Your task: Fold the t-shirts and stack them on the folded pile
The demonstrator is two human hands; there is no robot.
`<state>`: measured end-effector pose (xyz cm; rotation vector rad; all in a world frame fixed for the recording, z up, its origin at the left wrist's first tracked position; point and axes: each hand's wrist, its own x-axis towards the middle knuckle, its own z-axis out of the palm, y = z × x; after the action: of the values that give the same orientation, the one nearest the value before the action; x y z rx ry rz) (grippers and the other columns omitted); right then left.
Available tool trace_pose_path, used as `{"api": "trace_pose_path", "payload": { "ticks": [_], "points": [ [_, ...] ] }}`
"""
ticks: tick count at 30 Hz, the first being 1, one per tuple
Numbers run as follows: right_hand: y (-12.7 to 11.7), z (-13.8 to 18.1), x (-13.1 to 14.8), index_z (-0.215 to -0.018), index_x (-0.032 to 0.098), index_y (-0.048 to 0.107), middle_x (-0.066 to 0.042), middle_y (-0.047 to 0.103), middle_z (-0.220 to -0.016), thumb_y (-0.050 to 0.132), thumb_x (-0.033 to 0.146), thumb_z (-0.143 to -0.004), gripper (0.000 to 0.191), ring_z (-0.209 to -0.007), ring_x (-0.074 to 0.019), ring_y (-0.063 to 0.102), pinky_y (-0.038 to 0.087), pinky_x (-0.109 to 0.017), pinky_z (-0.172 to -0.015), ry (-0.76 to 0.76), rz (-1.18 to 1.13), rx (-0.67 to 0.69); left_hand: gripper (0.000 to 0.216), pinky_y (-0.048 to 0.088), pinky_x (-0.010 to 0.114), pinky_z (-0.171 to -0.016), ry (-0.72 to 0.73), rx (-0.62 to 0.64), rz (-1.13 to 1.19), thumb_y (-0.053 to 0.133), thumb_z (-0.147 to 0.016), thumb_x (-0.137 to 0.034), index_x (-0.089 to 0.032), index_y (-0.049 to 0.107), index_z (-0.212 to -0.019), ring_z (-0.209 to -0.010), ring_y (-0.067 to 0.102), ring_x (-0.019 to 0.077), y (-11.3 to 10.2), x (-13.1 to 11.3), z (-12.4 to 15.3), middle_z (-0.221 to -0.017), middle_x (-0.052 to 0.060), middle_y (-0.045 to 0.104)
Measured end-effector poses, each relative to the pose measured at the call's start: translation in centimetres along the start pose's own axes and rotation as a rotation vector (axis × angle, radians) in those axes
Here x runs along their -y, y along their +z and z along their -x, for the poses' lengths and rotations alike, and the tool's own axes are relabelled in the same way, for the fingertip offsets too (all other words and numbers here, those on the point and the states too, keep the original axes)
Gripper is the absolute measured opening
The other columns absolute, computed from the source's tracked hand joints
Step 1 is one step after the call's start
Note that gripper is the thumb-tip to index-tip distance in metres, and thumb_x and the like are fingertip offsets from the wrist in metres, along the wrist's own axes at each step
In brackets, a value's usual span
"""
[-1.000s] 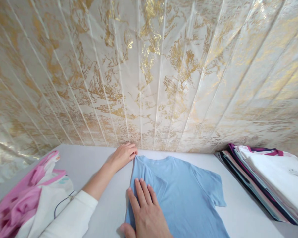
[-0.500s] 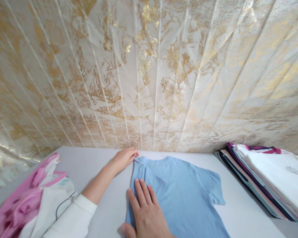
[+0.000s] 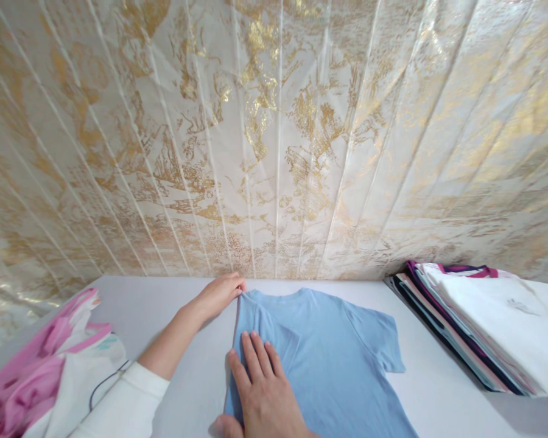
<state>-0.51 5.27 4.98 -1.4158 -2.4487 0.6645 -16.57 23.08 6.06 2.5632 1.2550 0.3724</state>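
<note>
A light blue T-shirt [image 3: 333, 359] lies on the white table, its left side folded inward and its right sleeve spread out. My left hand [image 3: 221, 294] pinches the shirt's upper left corner by the shoulder, fingers closed on the cloth. Lower down, my right hand [image 3: 267, 389] rests flat on the folded left side with fingers stretched out. The shirt's bottom hem is outside the view.
At the right stands a stack of folded clothes [image 3: 497, 328] with a white shirt on top. A crumpled pink and white garment [image 3: 41, 371] lies at the left, beside my sleeve. Behind the white table [image 3: 187, 371] rises a gold-patterned wall covering [image 3: 274, 140].
The view has shifted slightly, so the shirt and stack appear a little further left. Both hands keep their places on the shirt.
</note>
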Motion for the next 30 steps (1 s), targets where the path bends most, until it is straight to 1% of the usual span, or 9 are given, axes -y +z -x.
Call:
{"api": "trace_pose_path", "payload": {
  "ticks": [4,8,14,19,21,23,26,28,30],
  "points": [
    [0.2,-0.1,-0.2,-0.149,0.013,0.033,-0.018,0.008,-0.156,0.048,0.057,-0.091,0.075,-0.145,-0.0341,0.004,0.011,-0.055,-0.117,-0.004,-0.005,0.004,0.016,0.04,0.029,-0.078,-0.041,-0.034,-0.064,0.048,-0.083,-0.01,-0.021,0.06,-0.08,-0.085,0.059,0.0216,0.7,-0.7,-0.4,-0.086,0.003,0.061],
    [0.0,-0.1,-0.2,-0.149,0.012,0.032,-0.019,0.008,-0.156,0.047,0.058,-0.091,0.076,-0.145,-0.0341,0.003,0.01,-0.055,-0.117,-0.003,-0.01,0.014,0.017,0.041,0.028,-0.075,-0.063,-0.032,-0.059,0.048,-0.083,-0.007,-0.021,0.058,-0.083,-0.082,0.061,0.0203,1.1,-1.2,-0.4,-0.087,0.003,0.065],
    [-0.3,-0.1,0.0,-0.149,0.01,0.033,-0.02,0.008,-0.155,0.044,0.06,-0.091,0.078,-0.145,-0.0345,0.003,0.009,-0.055,-0.117,-0.003,-0.033,0.021,0.023,0.044,0.027,-0.079,-0.126,-0.012,-0.015,0.041,-0.085,-0.005,-0.019,0.059,-0.088,-0.088,0.063,0.0184,0.9,-0.5,-0.2,-0.091,0.004,0.068],
    [0.0,0.0,-0.1,-0.149,0.011,0.033,-0.02,0.01,-0.156,0.047,0.056,-0.092,0.074,-0.145,-0.0337,0.005,0.012,-0.054,-0.118,-0.02,0.004,-0.016,0.02,0.047,0.028,-0.08,-0.138,0.054,0.005,0.045,-0.088,-0.007,-0.018,0.062,-0.087,-0.088,0.063,0.0176,0.5,-0.2,-0.1,-0.09,0.002,0.069],
    [0.1,0.0,-0.2,-0.149,0.012,0.033,-0.019,0.01,-0.156,0.049,0.054,-0.092,0.073,-0.145,-0.0337,0.006,0.012,-0.054,-0.118,-0.023,0.018,-0.025,0.014,0.048,0.031,-0.081,-0.15,0.069,-0.004,0.049,-0.091,-0.01,-0.016,0.062,-0.089,-0.088,0.063,0.0176,0.5,-0.4,-0.1,-0.09,0.002,0.068],
    [0.2,0.0,-0.2,-0.149,0.012,0.033,-0.019,0.009,-0.156,0.049,0.055,-0.091,0.074,-0.145,-0.0341,0.006,0.012,-0.054,-0.118,-0.022,0.013,-0.017,0.009,0.05,0.036,-0.083,-0.169,0.067,-0.023,0.055,-0.094,-0.019,-0.014,0.063,-0.093,-0.091,0.063,0.0183,0.7,-0.6,-0.1,-0.095,0.003,0.066],
    [0.2,0.0,-0.2,-0.149,0.012,0.033,-0.019,0.009,-0.156,0.047,0.055,-0.092,0.074,-0.145,-0.034,0.006,0.012,-0.054,-0.118,-0.015,0.002,-0.008,0.021,0.052,0.041,-0.084,-0.211,0.041,-0.05,0.059,-0.095,-0.032,-0.014,0.062,-0.105,-0.095,0.063,0.0199,1.3,-1.0,-0.3,-0.107,0.006,0.064],
    [0.2,0.0,-0.3,-0.15,0.012,0.032,-0.018,0.009,-0.157,0.048,0.055,-0.092,0.073,-0.145,-0.0334,0.005,0.012,-0.053,-0.118,-0.015,0.01,-0.013,0.026,0.053,0.041,-0.083,-0.245,0.021,-0.057,0.059,-0.095,-0.033,-0.015,0.06,-0.113,-0.096,0.063,0.0204,1.4,-1.3,-0.4,-0.112,0.007,0.063],
    [0.3,0.0,-0.3,-0.15,0.013,0.032,-0.018,0.009,-0.157,0.049,0.054,-0.091,0.073,-0.146,-0.0331,0.004,0.012,-0.053,-0.118,-0.019,0.015,-0.015,0.027,0.054,0.04,-0.082,-0.273,0.013,-0.054,0.058,-0.095,-0.034,-0.015,0.059,-0.115,-0.095,0.063,0.0203,1.3,-1.3,-0.5,-0.113,0.007,0.062]
  ]
}}
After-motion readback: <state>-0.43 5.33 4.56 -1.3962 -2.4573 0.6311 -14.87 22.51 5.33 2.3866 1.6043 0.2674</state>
